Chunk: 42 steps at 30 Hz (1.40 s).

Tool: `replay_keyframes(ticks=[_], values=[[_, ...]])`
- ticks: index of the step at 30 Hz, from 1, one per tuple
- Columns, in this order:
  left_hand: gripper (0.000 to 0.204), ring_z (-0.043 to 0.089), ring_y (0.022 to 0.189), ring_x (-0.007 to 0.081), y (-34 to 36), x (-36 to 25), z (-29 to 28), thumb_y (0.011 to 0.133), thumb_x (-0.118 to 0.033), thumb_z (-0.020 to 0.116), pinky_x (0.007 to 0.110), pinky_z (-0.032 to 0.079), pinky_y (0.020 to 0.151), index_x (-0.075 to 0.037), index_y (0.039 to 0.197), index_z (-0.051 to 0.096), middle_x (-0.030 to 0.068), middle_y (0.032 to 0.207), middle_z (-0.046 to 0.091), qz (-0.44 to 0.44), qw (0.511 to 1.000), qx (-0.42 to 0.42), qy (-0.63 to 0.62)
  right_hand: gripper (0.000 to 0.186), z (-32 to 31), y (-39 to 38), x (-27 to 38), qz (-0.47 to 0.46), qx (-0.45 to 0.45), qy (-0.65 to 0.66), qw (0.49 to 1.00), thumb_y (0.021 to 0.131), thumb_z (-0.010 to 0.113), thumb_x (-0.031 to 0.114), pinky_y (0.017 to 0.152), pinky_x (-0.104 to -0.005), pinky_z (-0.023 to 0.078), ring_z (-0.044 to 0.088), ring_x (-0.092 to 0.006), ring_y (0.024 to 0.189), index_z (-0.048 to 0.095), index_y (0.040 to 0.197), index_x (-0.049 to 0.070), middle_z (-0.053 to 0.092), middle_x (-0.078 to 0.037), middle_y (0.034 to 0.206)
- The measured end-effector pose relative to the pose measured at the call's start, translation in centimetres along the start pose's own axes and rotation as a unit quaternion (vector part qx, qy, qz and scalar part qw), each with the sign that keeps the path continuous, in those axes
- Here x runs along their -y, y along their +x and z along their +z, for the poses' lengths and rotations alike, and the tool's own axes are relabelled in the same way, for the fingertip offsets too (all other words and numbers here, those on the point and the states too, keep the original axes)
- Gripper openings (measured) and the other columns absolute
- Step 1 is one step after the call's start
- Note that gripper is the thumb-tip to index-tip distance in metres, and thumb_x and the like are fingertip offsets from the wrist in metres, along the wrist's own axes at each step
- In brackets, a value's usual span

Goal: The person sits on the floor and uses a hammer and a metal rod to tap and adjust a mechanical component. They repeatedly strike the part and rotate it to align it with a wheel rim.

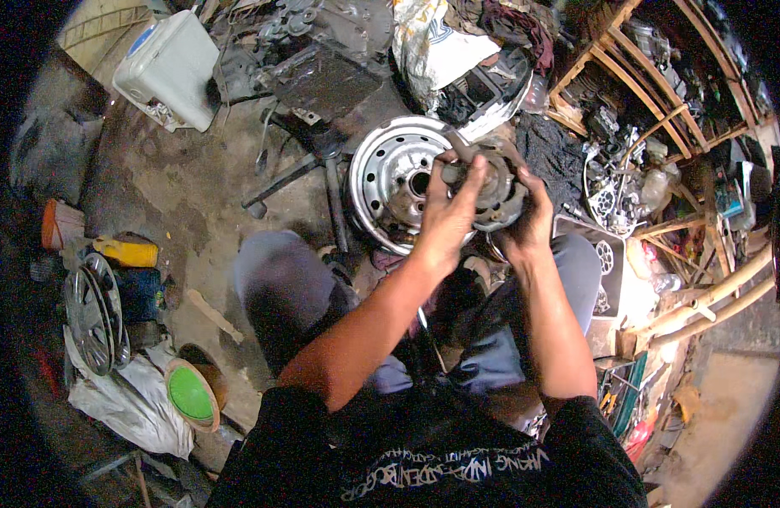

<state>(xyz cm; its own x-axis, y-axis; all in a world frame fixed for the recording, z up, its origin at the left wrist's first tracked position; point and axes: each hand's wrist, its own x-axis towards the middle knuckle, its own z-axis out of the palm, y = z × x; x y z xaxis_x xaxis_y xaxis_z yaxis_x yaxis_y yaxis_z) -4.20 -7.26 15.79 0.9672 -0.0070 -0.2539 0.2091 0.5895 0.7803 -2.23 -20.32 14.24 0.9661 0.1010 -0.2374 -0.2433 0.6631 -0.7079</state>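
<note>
a person sits with knees apart and holds a round, dirty metal part (496, 184) in two bare hands. the left hand (447, 196) grips its left side, with the thumb lying on the front. the right hand (532, 218) curls around its right side. both hands are closed on the part — it is pinched between them. the part is up in front of the knees, and in this view it covers the right edge of a silver steel wheel (374, 161). i cannot tell if the part and the wheel touch. a short grey bar (459, 146) shows at the part's upper left, but i cannot tell if it is joined on. just left of the wheel, dark metal bars (334, 199) meet on the floor like a cross. farther left are two round wheel covers (92, 317), a yellow bottle (127, 251) and a tub with a bright green inside (191, 394). a big pale box (171, 76) leans at the upper left. on the right — a wooden rack (648, 68) stands near piles of metal bits (608, 190).
</note>
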Motion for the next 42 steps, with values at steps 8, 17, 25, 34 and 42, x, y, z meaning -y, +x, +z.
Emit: replay_keyframes(ticks=[8,17,25,34,42], values=[[0.06,0.057,0.114,0.0181,-1.3,-5.1,1.5,0.099,-0.053,0.065,0.038,0.047,0.099,-0.003,0.13,0.056,0.0069,0.119,0.061,0.1,0.993,0.006,-0.056,0.105,5.3,-3.3,1.8,-0.234,0.102,-0.273,0.928,0.087,0.059,0.076,0.123,-0.0512,0.027,0.032,-0.0361,0.15,0.025,0.161,0.009,0.032,-0.019,0.162],[0.057,0.067,0.105,0.0217,-1.9,-10.1,1.6,0.095,-0.06,0.063,0.044,0.054,0.095,-0.012,0.127,0.059,0.0078,0.12,0.065,-0.037,0.978,0.072,-0.192,0.103,5.2,-8.4,5.3,-0.297,0.02,-0.351,0.888,0.093,0.027,0.083,0.121,-0.0522,0.025,0.029,-0.0343,0.153,0.03,0.16,0.006,0.029,-0.015,0.167],[0.068,0.059,0.125,0.0302,1.2,-9.9,0.3,0.093,-0.059,0.064,0.052,0.046,0.107,-0.014,0.143,0.053,0.0101,0.138,0.059,0.076,0.965,0.106,-0.23,0.098,9.5,-17.4,12.2,-0.329,0.055,-0.495,0.802,0.096,0.032,0.08,0.119,-0.0583,0.032,0.03,-0.0338,0.153,0.032,0.159,0.005,0.03,-0.018,0.166],[0.054,0.064,0.117,0.03,-0.4,-9.5,0.9,0.099,-0.053,0.061,0.049,0.049,0.105,-0.01,0.131,0.06,0.0101,0.129,0.066,0.057,0.949,0.162,-0.264,0.065,16.9,-22.7,16.7,-0.365,0.056,-0.64,0.674,0.109,0.042,0.05,0.118,-0.0383,0.033,0.046,-0.0232,0.141,0.043,0.154,0.003,0.051,-0.013,0.151],[0.062,0.063,0.121,0.0298,-0.7,-6.2,1.3,0.099,-0.056,0.06,0.049,0.05,0.105,-0.01,0.14,0.055,0.0111,0.136,0.062,-0.009,0.954,0.188,-0.232,0.062,13.1,-23.7,16.6,-0.337,0.041,-0.708,0.619,0.103,0.061,0.039,0.121,-0.0418,0.031,0.041,-0.0271,0.146,0.045,0.154,0.007,0.048,-0.016,0.156]])
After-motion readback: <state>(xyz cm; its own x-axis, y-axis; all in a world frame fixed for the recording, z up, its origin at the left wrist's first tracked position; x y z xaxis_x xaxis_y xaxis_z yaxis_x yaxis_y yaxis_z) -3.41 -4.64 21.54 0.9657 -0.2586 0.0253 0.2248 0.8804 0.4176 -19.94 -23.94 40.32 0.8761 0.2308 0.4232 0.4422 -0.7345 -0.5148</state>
